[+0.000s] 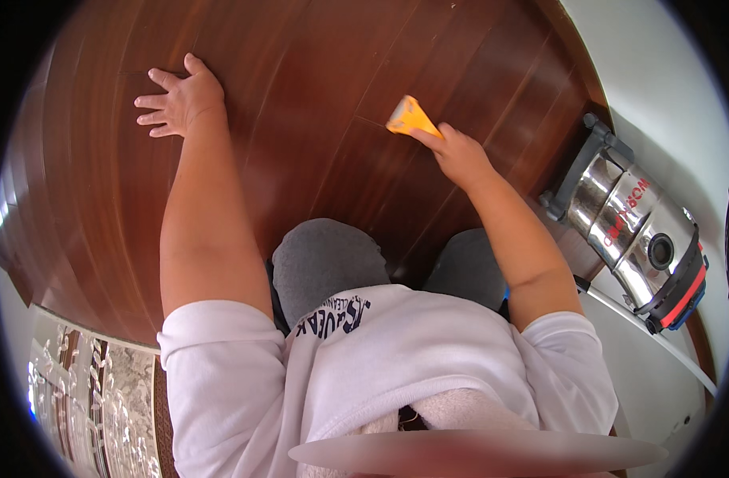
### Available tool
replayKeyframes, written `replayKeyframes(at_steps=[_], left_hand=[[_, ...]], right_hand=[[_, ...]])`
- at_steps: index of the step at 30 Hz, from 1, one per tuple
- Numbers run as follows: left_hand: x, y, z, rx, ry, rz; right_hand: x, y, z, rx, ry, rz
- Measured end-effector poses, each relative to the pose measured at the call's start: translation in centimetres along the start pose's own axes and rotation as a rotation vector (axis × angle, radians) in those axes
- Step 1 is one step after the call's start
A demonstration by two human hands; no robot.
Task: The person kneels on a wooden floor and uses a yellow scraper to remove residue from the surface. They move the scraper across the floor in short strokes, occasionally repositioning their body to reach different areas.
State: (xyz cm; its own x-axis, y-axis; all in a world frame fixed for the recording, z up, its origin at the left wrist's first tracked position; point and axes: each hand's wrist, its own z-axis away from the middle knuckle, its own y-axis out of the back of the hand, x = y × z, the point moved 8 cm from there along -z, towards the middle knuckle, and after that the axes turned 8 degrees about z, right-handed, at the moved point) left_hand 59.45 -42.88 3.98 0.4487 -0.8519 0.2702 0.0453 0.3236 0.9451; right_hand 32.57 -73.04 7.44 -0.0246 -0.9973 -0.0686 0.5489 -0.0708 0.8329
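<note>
Polished dark red-brown wooden floorboards lie before me. At the upper left, my left hand rests on the boards with its fingers spread and nothing in it. My right hand, right of the middle, grips the handle of a yellow plastic scraper. The tool's wide head points to the upper left, over the boards. Whether its edge touches the floor I cannot tell. My knees, in grey trousers, are bent below and between my arms.
A steel-drum shop vacuum on a grey wheeled base stands at the right by a white wall. A white pole lies below it. Clear hanging ornaments show at the lower left, past the floor's edge.
</note>
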Motion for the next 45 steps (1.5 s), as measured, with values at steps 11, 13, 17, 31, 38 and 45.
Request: replayKeyframes(at_steps=[11,13,17,31,38,45], left_hand=[[-0.2,-0.1,-0.2,-0.004,-0.013,0.040],[-0.3,-0.2,-0.2,0.001,-0.016,0.044],[-0.4,-0.2,-0.1,-0.002,-0.011,0.055],[-0.2,-0.1,-0.1,0.002,-0.013,0.053],[0.0,0.0,0.1,0.000,0.000,0.039],[-0.1,-0.1,0.1,0.014,0.002,0.038]], right_hand=[[-5.4,-3.5,5.0,-0.409,0.063,-0.069],[-7.6,-3.2,4.4,-0.340,0.127,-0.162],[-10.7,-3.0,1.6,-0.304,0.205,-0.249],[-10.9,-2.6,0.8,-0.380,0.130,-0.337],[-11.4,-2.8,1.0,-0.421,0.139,-0.358],[-11.8,-3.5,0.9,-0.384,0.153,-0.381]])
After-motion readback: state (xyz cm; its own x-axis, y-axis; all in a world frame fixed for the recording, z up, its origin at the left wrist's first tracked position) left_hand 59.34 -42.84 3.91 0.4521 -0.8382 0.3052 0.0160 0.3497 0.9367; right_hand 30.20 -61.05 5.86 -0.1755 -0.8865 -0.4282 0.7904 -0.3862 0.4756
